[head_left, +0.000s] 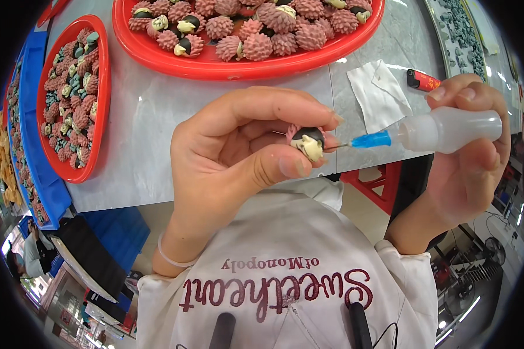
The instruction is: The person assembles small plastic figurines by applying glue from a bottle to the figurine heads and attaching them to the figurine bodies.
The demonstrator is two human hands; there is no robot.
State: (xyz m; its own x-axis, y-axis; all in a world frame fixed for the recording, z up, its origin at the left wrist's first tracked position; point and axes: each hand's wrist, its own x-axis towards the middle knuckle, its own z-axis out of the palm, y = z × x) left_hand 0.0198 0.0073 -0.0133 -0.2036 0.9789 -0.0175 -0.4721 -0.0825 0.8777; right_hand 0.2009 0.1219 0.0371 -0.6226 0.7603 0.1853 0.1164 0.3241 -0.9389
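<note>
My left hand (221, 148) pinches a small figurine (310, 143) between thumb and fingers; its pale cream face sits in a black surround, with a pink knobbly part behind. In my right hand (471, 157) is a translucent squeeze bottle (451, 129), tilted on its side. The bottle's blue needle tip (371, 139) points left, and its thin metal end reaches the figurine's edge. I cannot tell whether it touches. Beyond both hands, a large red tray (233, 71) holds many similar pink spiky figurines (257, 45), some with cream and black faces.
A white cloth (378, 96) and a red-and-black lighter (423, 80) lie on the grey table (140, 134). At the left stands another red tray (103, 110) of pink and green pieces, beside a blue tray (35, 145). A tray of dark green pieces (455, 35) is at far right.
</note>
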